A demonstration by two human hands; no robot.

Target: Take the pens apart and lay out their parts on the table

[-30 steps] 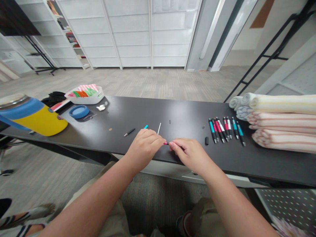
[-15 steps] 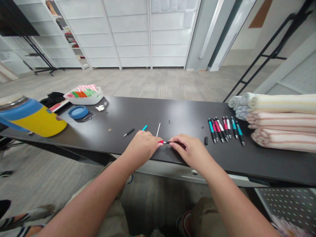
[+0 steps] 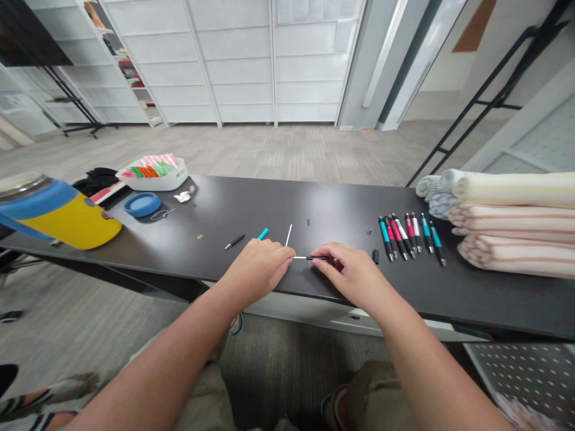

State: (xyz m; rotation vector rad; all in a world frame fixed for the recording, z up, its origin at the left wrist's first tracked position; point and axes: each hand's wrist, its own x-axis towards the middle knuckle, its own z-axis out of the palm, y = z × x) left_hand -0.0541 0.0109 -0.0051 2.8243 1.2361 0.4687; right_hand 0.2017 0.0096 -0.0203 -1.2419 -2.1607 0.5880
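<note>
Both my hands rest on the near edge of the black table. My left hand is closed, pinching the white end of a thin pen refill. My right hand is closed on the black pen part that the refill runs into. A loose white refill, a teal pen piece and a small black pen tip lie just beyond my left hand. A black cap lies right of my right hand.
A row of several assembled pens lies at the right, beside stacked striped towels. At the left are a yellow-and-blue bottle, a blue round lid and a white tray of coloured items.
My hands have drawn apart a little, and the white refill now shows between them. The pink piece seen at my left fingertips earlier is no longer visible.
</note>
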